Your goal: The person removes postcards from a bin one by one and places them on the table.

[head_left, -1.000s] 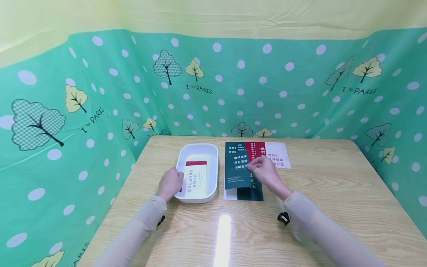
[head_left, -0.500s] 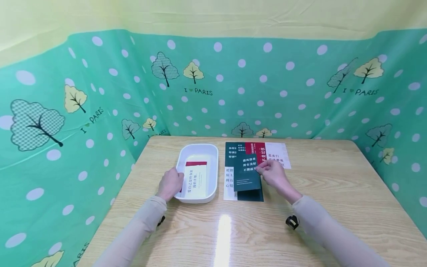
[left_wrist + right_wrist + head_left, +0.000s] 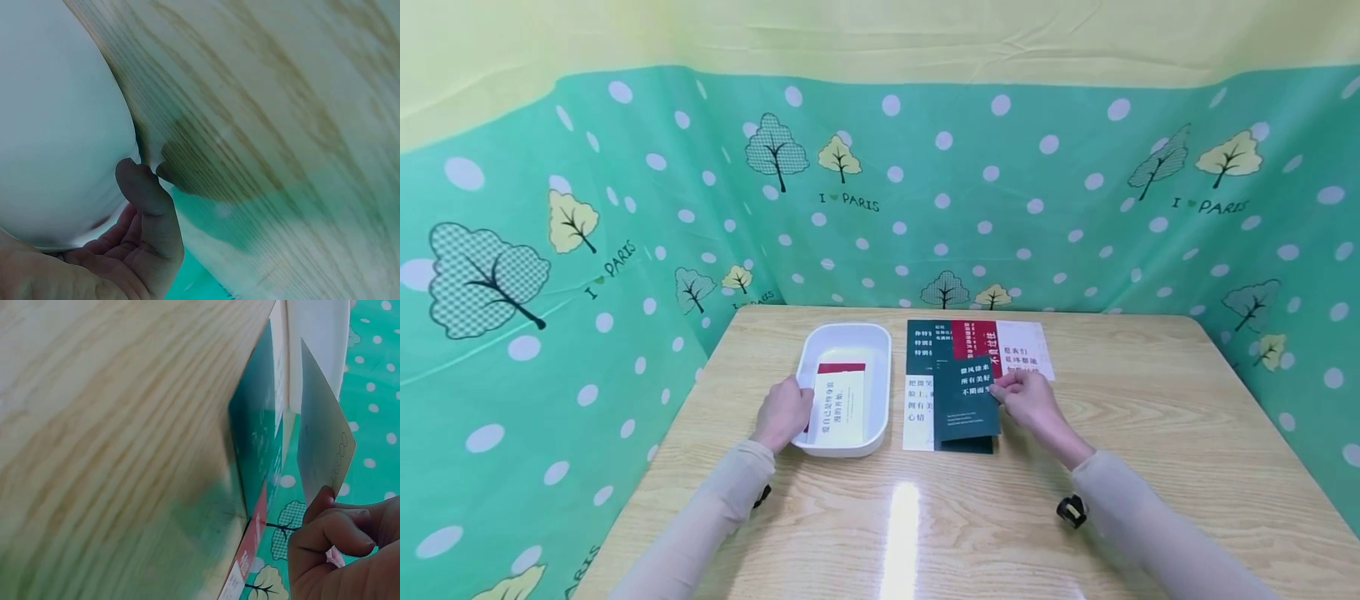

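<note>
My left hand (image 3: 784,412) grips the left rim of a white plastic tub (image 3: 880,392), its thumb on the outer wall in the left wrist view. Inside the tub lie a white card (image 3: 847,408) with printed characters and a red-edged card (image 3: 841,367) under it. My right hand (image 3: 1028,402) pinches the right edge of a dark green card (image 3: 967,404) between thumb and fingers. In the right wrist view this card's pale back (image 3: 325,431) shows, raised over another green card (image 3: 256,425) on the table.
Under and around the held card are a green card (image 3: 921,346), a white card (image 3: 917,417), a red card (image 3: 976,333) and a pale pink card (image 3: 1033,342). They lie on a wooden table (image 3: 1135,417). A green dotted curtain (image 3: 1037,250) stands behind.
My right hand has moved right and slightly toward me with the green card, uncovering more of the white card at left. The left hand and tub stay in place.
</note>
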Action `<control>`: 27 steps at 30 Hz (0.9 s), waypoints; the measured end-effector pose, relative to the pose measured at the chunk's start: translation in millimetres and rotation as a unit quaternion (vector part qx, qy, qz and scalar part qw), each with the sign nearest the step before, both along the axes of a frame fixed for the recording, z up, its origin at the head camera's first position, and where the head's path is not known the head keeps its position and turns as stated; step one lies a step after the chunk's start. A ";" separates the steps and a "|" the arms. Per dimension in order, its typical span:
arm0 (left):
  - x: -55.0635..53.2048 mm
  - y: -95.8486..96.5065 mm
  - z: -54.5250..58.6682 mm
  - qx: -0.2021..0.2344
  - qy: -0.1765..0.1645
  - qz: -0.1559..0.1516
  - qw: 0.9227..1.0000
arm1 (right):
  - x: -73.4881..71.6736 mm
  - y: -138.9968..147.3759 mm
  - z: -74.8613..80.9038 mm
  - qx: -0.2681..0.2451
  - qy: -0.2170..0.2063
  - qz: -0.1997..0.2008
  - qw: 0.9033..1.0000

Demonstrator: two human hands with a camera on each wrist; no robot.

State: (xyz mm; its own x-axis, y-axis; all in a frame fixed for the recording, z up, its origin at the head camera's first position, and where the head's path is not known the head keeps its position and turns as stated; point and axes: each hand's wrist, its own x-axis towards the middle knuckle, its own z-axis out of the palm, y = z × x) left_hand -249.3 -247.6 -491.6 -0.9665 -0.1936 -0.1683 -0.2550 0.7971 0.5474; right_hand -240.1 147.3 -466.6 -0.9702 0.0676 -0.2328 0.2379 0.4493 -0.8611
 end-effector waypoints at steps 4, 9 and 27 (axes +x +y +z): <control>-0.4 1.1 1.3 -0.003 0.002 0.002 1.000 | 0.9 5.4 -3.5 0.003 -0.003 0.002 1.000; -1.0 1.2 0.8 -0.005 0.003 0.003 1.000 | 1.3 11.3 -8.9 0.013 -0.008 0.004 1.000; -1.4 1.9 -3.3 0.001 0.004 0.004 1.000 | -0.6 31.9 -30.6 0.081 0.007 0.029 0.996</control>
State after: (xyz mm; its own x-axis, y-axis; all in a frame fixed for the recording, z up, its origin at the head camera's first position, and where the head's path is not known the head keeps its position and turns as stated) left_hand -250.7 -245.7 -494.9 -0.9664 -0.2007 -0.1608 -0.2566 0.7941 0.5510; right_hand -240.8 179.2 -497.2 -0.9768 0.0476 -0.2089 0.1957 0.5947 -0.7798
